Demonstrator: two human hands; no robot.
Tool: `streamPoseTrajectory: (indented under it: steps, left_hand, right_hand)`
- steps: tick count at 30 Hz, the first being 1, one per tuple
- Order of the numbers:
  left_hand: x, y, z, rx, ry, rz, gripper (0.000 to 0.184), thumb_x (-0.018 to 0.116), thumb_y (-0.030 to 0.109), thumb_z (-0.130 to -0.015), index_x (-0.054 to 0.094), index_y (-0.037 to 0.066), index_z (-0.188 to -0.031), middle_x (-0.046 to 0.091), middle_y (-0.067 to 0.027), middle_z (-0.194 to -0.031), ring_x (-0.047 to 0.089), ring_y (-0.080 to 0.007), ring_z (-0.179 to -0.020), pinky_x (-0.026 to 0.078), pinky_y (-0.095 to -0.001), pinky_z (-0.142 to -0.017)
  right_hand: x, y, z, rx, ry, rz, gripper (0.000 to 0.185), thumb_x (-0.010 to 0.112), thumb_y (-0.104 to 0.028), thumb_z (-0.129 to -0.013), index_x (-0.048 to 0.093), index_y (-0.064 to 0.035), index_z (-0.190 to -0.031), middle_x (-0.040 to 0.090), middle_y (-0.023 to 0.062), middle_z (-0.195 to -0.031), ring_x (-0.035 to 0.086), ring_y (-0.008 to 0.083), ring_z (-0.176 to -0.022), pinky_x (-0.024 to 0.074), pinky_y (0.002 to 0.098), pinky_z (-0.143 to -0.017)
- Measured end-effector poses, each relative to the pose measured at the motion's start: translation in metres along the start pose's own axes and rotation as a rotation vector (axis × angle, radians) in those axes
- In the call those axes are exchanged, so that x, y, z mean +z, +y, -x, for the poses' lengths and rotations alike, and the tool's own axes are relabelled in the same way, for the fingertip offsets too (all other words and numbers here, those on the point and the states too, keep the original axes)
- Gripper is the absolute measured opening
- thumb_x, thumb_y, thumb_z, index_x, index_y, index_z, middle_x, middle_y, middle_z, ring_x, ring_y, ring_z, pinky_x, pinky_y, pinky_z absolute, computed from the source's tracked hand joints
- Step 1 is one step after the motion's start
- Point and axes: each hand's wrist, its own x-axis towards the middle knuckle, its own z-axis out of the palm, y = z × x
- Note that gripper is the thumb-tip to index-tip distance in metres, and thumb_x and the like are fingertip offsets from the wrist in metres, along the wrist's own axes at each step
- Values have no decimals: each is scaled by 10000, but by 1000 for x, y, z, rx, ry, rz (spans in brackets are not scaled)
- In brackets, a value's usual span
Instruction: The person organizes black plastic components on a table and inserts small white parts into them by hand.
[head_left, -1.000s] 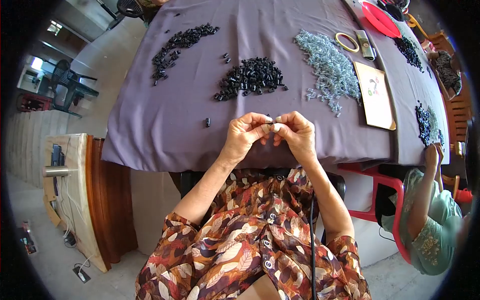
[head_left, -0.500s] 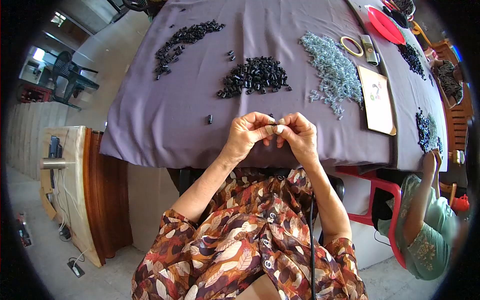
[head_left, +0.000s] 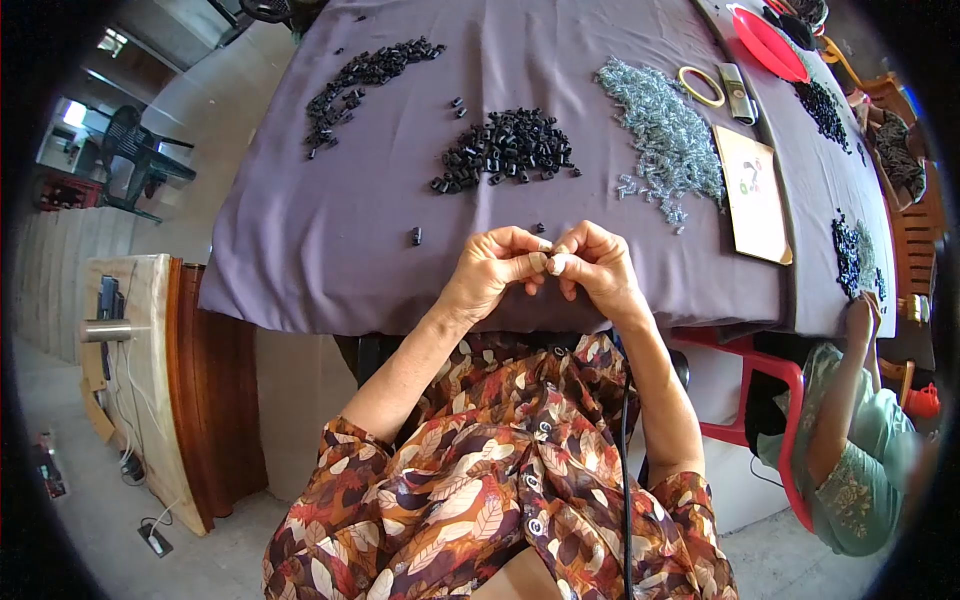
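Note:
My left hand point(head_left: 488, 268) and my right hand point(head_left: 598, 268) meet above the near side of the table, thumbs and forefingers pinched together. Between the fingertips a small dark piece point(head_left: 549, 253) barely shows; most of it is hidden. Just beyond my fingers lies a loose black piece point(head_left: 540, 228), and another short black cylinder point(head_left: 416, 237) rests to the left. Farther out is a heap of small black tubular pieces point(head_left: 510, 148). A pile of small clear pieces point(head_left: 665, 135) spreads to the right of that heap.
A curved scatter of black pieces point(head_left: 360, 85) lies at the far left of the purple cloth point(head_left: 300, 230). Rightward are a flat board point(head_left: 752, 195), a roll of tape point(head_left: 702, 87) and a red tray point(head_left: 768, 45). A person in green point(head_left: 860, 460) sits at the right.
My right hand has shifted slightly left and its fingertips press closer to my left hand's. The heaps stay as they were, while the view has moved a little.

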Motion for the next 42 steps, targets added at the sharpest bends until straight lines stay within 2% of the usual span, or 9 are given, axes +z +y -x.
streamPoseTrajectory:
  steps: [7, 10, 13, 17, 20, 25, 31, 42]
  left_hand:
    - [0, -7, -1, 97, -24, -11, 40, 632, 53, -805, 624, 21, -828, 591, -29, -740, 514, -80, -567, 440, -202, -510]
    - [-1, -7, 0, 141, -45, -59, 48, 630, 42, -800, 624, 25, -845, 586, -39, -819, 514, -88, -611, 433, -203, -530]
    - [2, -7, 0, 196, -39, -188, 33, 626, 46, -807, 624, 23, -830, 582, -35, -816, 508, -83, -611, 423, -201, -526]
    - [3, -4, 1, 188, -35, -234, 25, 623, 50, -812, 625, 25, -816, 580, -32, -809, 502, -79, -598, 416, -198, -517]
    - [3, -5, -1, 157, -26, -180, 30, 623, 58, -814, 619, 31, -825, 586, -28, -788, 508, -79, -585, 420, -194, -506]
    - [1, -4, -3, 49, -23, -24, 95, 620, 78, -822, 577, 34, -894, 594, -36, -754, 519, -79, -558, 428, -192, -480]
    - [-1, 2, -4, -44, -77, -73, 100, 609, 99, -837, 561, 36, -900, 584, -33, -742, 520, -77, -555, 427, -190, -475]
    - [2, -3, -3, 49, -41, -152, 21, 580, 49, -847, 574, 30, -841, 590, -34, -736, 540, -77, -597, 461, -198, -534]
  right_hand:
    - [2, 3, 0, -8, 15, 65, 198, 669, -133, -798, 507, -34, -744, 557, 15, -621, 479, 49, -481, 387, 182, -413]
    - [4, 1, 0, 2, 30, 100, 212, 667, -148, -802, 500, -33, -741, 559, 15, -619, 479, 47, -477, 386, 182, -412]
    - [2, -2, 0, 33, 15, 109, 225, 669, -160, -802, 494, -33, -739, 557, 21, -608, 487, 52, -474, 398, 187, -413]
    - [0, -6, 0, 108, -5, 157, 231, 666, -166, -804, 488, -32, -742, 552, 30, -587, 505, 62, -472, 429, 199, -421]
    - [-2, -2, -1, 72, -6, 126, 228, 660, -167, -809, 487, -31, -749, 549, 33, -580, 516, 71, -476, 444, 207, -426]
    - [-4, 0, -2, 37, -29, 64, 212, 645, -153, -820, 488, -31, -749, 545, 30, -594, 507, 72, -473, 425, 205, -413]
    - [-10, -1, -2, 70, -61, 75, 194, 649, -132, -815, 497, -35, -745, 549, 12, -623, 486, 57, -471, 391, 193, -398]
    - [-11, -6, -1, 99, -68, 159, 199, 658, -137, -809, 502, -35, -741, 553, 4, -621, 471, 41, -473, 374, 186, -390]
